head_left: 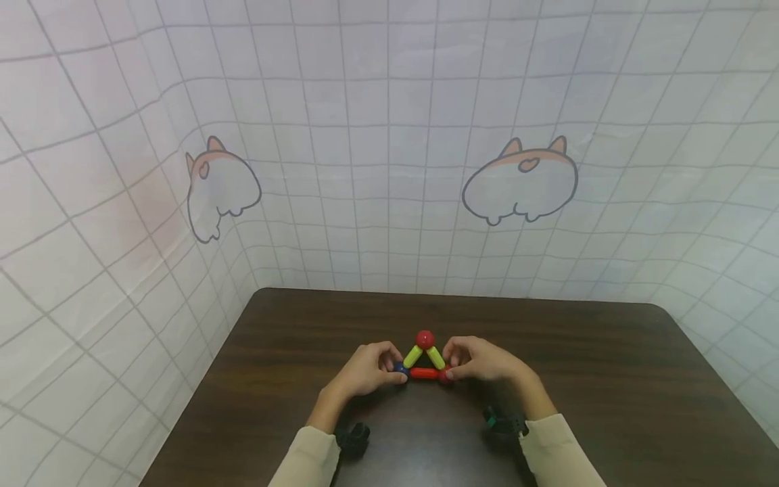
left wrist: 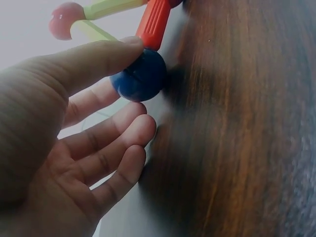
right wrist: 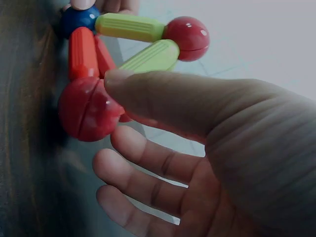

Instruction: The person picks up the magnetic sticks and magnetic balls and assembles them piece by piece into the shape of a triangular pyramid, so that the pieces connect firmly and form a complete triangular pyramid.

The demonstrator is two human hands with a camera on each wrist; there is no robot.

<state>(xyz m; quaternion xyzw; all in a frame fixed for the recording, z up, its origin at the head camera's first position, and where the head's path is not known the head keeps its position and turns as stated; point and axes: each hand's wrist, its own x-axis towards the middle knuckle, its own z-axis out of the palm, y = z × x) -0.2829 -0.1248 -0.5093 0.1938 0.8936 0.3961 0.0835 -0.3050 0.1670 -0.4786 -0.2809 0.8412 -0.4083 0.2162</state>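
A small frame of magnetic rods and balls stands on the table between both hands. My left hand [head_left: 365, 368] pinches the blue ball [left wrist: 140, 76] at its left corner. With thumb and index finger, my right hand [head_left: 485, 358] grips the red ball [right wrist: 89, 109] at its right corner. A red rod [head_left: 424, 373] joins these two balls. Two yellow-green rods [right wrist: 131, 27] slope up to another red ball [head_left: 425, 339] at the peak. Behind the front rod, a second red rod [right wrist: 104, 57] shows in the right wrist view, its far end partly hidden.
The dark wood-grain table [head_left: 608, 379] has rounded far corners. A white grid-patterned curtain [head_left: 389, 135] with cartoon animal prints hangs behind and at both sides. Dark wrist devices [head_left: 354, 439] sit under both wrists, close above the tabletop.
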